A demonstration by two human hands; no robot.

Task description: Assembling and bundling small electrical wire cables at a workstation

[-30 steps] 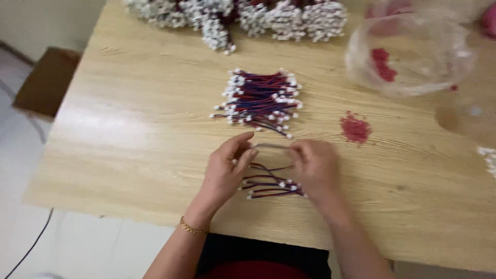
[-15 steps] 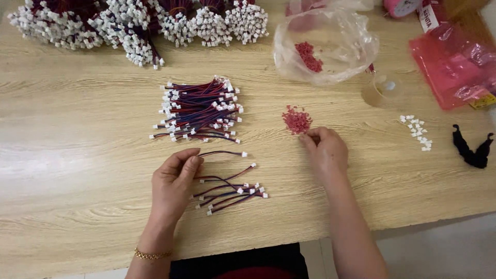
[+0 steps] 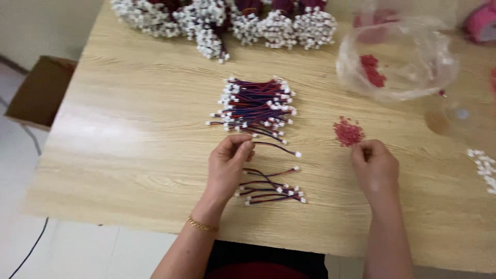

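My left hand (image 3: 227, 163) pinches one end of a wire (image 3: 276, 148) lying on the table (image 3: 129, 129) below the wire pile (image 3: 256, 106), and my right hand (image 3: 374, 165) has fingertips pressed together beside the red bits (image 3: 347, 132).

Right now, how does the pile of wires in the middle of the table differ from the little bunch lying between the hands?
The middle pile holds far more wires, packed side by side in a thick stack; the little bunch is only a few, spread loosely and crossing each other. The middle pile lies beyond both hands, untouched; the little bunch lies beside the left hand, which pinches a single wire. Both are short red and dark wires with white plugs at the ends.
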